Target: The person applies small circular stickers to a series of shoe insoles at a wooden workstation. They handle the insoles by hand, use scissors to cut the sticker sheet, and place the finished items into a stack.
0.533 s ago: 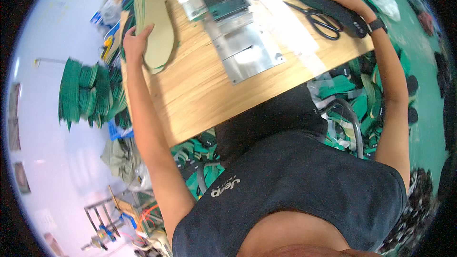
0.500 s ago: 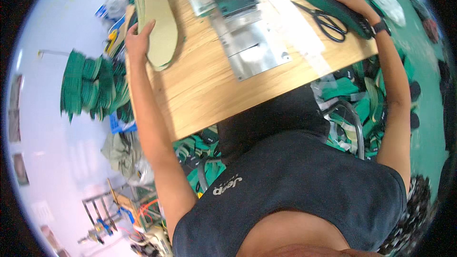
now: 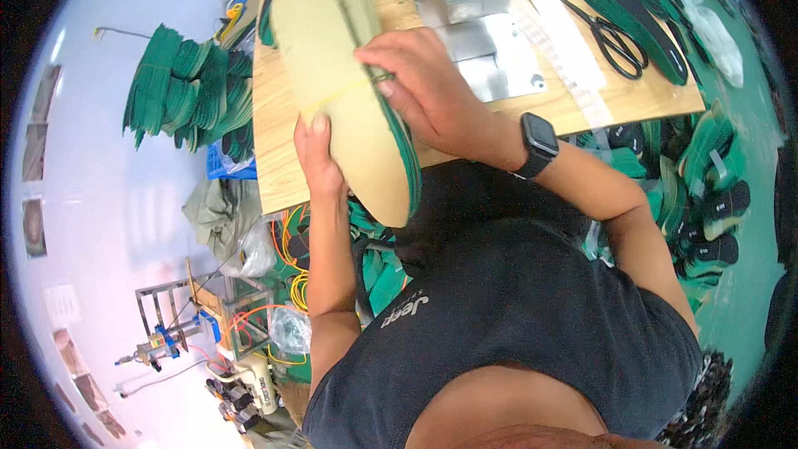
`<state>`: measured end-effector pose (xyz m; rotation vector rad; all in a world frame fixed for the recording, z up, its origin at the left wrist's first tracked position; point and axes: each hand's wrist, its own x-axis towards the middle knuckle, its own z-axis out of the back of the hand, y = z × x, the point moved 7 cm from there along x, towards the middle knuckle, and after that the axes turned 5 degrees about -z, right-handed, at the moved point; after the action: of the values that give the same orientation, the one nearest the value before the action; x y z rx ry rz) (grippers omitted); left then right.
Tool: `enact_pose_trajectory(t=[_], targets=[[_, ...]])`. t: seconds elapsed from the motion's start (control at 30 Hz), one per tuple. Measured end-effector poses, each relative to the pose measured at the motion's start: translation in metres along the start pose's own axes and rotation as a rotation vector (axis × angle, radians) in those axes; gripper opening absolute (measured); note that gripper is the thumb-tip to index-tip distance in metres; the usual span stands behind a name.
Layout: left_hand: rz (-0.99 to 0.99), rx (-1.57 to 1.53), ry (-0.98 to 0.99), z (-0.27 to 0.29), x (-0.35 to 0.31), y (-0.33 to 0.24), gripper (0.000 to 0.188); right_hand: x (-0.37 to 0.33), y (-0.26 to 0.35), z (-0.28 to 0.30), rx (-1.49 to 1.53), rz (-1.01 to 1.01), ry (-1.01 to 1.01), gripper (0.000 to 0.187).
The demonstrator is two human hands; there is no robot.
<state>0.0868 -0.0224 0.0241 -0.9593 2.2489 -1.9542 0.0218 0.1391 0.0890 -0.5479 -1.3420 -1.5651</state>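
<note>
- Together, left hand [image 3: 319, 158] thumb and fingers clamp a beige-and-green insole stack [image 3: 366, 150].
- Right hand [image 3: 436, 91] fingers pinch its yellow band [image 3: 349, 89].
- Black scissors [image 3: 617, 51]: right of those fingers.

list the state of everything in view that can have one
insole bundle, held, pale face showing
yellow band, across that face
left hand, closed on the insole bundle
right hand, fingers at the yellow band, grip unclear
watch, strapped on, screen dark
scissors, lying on the table
dark insoles, stacked on the table
</note>
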Motion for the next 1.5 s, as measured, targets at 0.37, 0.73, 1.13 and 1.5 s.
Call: enact_pose_trajectory(t=[0.37,0.73,1.13,1.5], targets=[[0.067,-0.02,0.104,0.003,-0.042,0.021,0.074,-0.032,0.026,0.027,0.102,0.001,0.08,0.008],[0.055,0.332,1.173,-0.063,-0.03,-0.006,0.089,-0.105,0.066,0.042,1.208,-0.864,1.284,0.021],[-0.775,0.831,1.089,-0.117,-0.022,-0.092,0.051,-0.074,-0.05,0.161,0.742,-0.867,0.203,0.049],[-0.855,1.029,0.765,-0.059,0.017,-0.102,0.087,0.01,-0.017,0.035,-0.088,-0.208,0.762,0.061]])
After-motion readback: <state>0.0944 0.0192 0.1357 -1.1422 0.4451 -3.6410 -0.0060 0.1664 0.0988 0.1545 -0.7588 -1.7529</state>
